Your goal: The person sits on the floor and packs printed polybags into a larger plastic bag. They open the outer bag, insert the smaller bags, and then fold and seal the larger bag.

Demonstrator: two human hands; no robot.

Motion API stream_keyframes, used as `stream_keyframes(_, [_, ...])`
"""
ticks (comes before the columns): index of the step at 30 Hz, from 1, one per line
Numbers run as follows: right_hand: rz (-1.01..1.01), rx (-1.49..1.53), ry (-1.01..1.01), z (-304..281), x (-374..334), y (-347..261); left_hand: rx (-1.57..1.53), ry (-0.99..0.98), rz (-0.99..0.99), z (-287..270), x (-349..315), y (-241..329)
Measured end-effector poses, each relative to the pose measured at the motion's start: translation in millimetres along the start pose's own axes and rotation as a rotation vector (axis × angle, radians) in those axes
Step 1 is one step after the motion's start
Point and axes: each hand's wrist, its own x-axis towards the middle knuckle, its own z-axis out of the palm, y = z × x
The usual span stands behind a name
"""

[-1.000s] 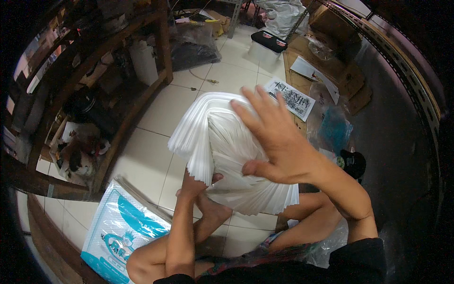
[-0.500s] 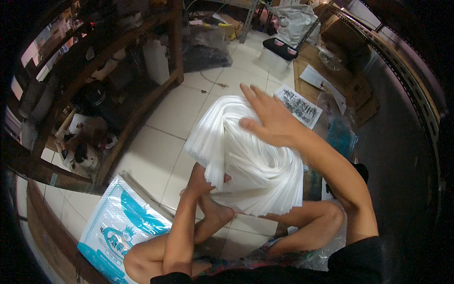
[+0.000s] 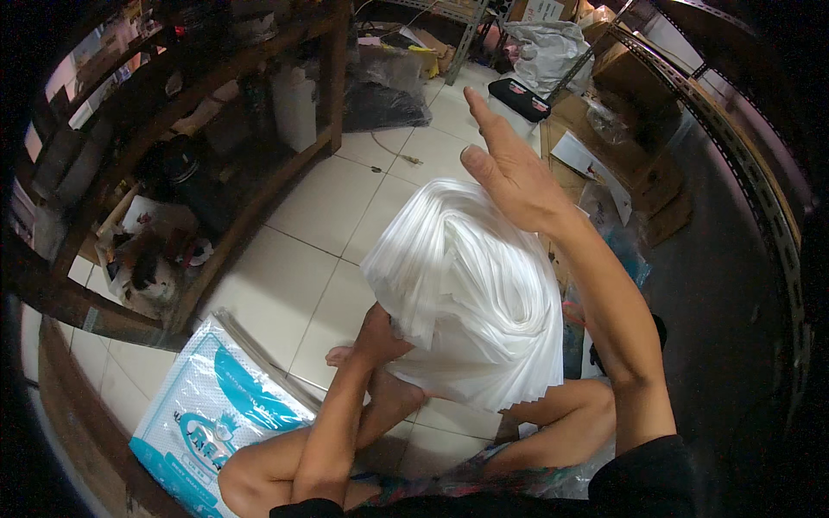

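Note:
A thick bundle of thin white plastic sheets point(image 3: 484, 285), curled over with its layers fanned at the edges, is above my crossed legs. My left hand point(image 3: 380, 335) grips its lower left side; the fingers are partly hidden behind the layers. Just over the bundle's upper right edge, my right hand point(image 3: 518, 177) is raised with its fingers stretched out and nothing in it. A flat pack with a clear, white and blue printed wrapper point(image 3: 216, 414) lies on the floor beside my left knee.
Dark wooden shelving point(image 3: 250, 186) holding assorted items stands on the left, with a cat point(image 3: 147, 281) by its lower part. Ahead are a white tub with a black lid point(image 3: 520, 99) and a pale sack point(image 3: 553, 52). Cardboard point(image 3: 669, 190) and metal racking point(image 3: 743, 129) line the right.
My right hand has lifted off the top of the bundle, moving up and away. The bundle's upper layers have shifted right and lie more rounded. My left hand keeps its grip.

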Motion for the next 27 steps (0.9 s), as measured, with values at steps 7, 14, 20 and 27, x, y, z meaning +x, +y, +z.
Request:
stream_keyframes(7, [-0.063,-0.250,-0.210,24.0,-17.0,8.2,-0.088,0.029,0.056,7.4,6.8,-0.6])
stream_keyframes(14, [-0.015,-0.202,-0.309,0.8,-38.2,-5.4,0.104,0.142,0.049,10.2,-1.3,-35.5])
stream_keyframes(20, [0.089,0.043,-0.153,-33.6,-79.1,-21.9,-0.034,0.269,-0.052,2.8,-0.9,-5.1])
stream_keyframes(27, [-0.054,-0.216,-0.224,-37.4,-100.5,-30.7,-0.160,0.291,-0.207,2.4,2.5,5.0])
